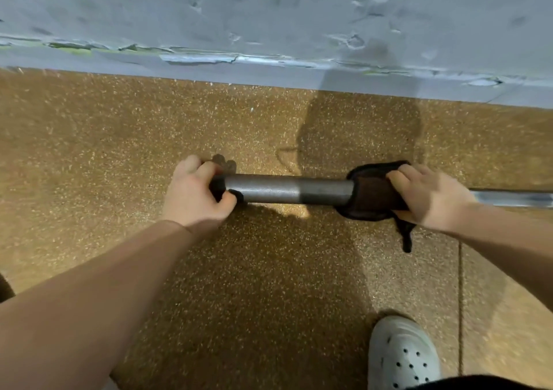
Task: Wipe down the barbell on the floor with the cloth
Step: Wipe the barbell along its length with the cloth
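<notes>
Barbell [287, 190] steel ran left to right across the middle of my head-camera feed, low against the speckled tan floor [119, 150]. I could not tell whether it rested on the floor or sat just above it. The thick grey sleeve showed bare between the two hands, and a thinner, shinier length carried on past the right hand to the frame's right edge.

The left hand [194, 195] gripped the sleeve's left end, fingers curled over the top and thumb tucked against the near side. Something dark sat at that end under the palm, too hidden for me to identify.

The right hand [428, 195] was clamped on the cloth [371, 195], a dark rag wrapped round the bar where the sleeve ended. Its fingers were hooked over the top of the rag, and a loose tail of fabric hung below the wrist toward the floor.

Beyond the bar stood a grey wall [269, 15] with chipped, peeling paint along its base. A white perforated clog [401, 356] stood on the floor at the lower right, near a thin floor seam [460, 300]. Both forearms were bare, and shadows fell on the floor around the bar.
</notes>
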